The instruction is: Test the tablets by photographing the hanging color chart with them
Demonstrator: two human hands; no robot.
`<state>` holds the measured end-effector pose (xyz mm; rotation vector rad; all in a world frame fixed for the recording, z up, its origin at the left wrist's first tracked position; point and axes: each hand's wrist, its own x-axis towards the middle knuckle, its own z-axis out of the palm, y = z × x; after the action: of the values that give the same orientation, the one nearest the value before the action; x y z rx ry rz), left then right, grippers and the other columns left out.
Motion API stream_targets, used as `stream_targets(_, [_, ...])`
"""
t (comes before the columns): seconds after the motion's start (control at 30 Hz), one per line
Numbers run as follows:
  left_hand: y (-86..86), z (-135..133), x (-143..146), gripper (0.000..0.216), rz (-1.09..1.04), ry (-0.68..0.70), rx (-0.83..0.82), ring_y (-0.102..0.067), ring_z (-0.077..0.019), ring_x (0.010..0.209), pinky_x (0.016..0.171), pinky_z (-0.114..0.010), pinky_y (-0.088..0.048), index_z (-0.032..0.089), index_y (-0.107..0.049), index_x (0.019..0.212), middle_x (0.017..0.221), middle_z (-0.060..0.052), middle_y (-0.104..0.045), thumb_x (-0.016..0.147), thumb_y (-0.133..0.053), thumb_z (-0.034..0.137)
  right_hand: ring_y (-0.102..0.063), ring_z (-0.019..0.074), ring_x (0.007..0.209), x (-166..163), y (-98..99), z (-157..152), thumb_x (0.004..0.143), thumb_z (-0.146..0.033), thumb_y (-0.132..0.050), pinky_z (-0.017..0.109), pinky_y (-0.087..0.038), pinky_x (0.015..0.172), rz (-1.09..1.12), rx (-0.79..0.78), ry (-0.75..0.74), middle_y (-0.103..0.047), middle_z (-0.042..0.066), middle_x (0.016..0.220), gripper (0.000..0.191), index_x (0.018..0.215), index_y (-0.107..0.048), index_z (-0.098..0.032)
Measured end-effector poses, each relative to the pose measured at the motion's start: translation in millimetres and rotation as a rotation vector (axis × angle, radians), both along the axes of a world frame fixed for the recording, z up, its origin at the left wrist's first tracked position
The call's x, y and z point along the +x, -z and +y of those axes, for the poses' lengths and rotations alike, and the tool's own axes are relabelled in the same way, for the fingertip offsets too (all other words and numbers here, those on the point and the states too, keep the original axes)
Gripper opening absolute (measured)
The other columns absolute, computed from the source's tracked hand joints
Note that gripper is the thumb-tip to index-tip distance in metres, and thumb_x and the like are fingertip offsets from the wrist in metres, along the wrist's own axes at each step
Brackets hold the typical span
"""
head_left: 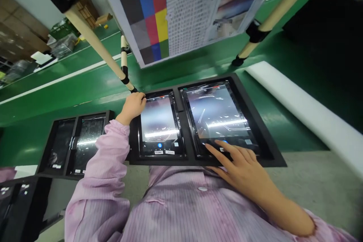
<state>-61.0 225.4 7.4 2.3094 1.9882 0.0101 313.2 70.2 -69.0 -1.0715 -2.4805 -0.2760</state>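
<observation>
We have the left tablet (159,115) and the right tablet (214,107) lying face up in separate compartments of the black tray (187,136), whose divider seems meant to keep them apart. Our left hand (132,106) is curled at the left tablet's upper left corner, perhaps to steady it, though we cannot tell whether it grips anything. Our right hand (241,168), loosely spread and grasping nothing, lies over the right tablet's lower edge, seemingly so its fingers can reach the screen.
</observation>
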Motion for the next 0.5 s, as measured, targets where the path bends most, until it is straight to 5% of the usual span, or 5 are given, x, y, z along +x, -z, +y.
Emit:
stream_targets(0.33, [7.9, 57, 48, 0.030, 0.005, -0.120, 0.004, -0.048, -0.0300, 0.119, 0.097, -0.046, -0.043, 0.018, -0.071, 0.109, 0.125, -0.014, -0.057, 0.096, -0.044, 0.021, -0.058, 0.0280, 0.095, 31, 11.1, 46, 0.102, -0.047, -0.042, 0.042, -0.045, 0.076, 0.094, 0.098, -0.034, -0.057, 0.016, 0.123, 0.039, 0.128, -0.057, -0.021])
stream_targets(0.5, [1.4, 62, 49, 0.030, -0.011, -0.124, -0.015, -0.047, -0.0302, 0.116, 0.098, -0.048, -0.042, 0.021, -0.075, 0.102, 0.121, -0.012, -0.056, 0.095, -0.045, 0.027, -0.059, 0.0290, 0.094, 31, 10.5, 51, 0.101, -0.049, -0.041, 0.045, -0.048, 0.076, 0.148, 0.047, -0.030, -0.058, 0.015, 0.124, 0.040, 0.129, -0.056, -0.025])
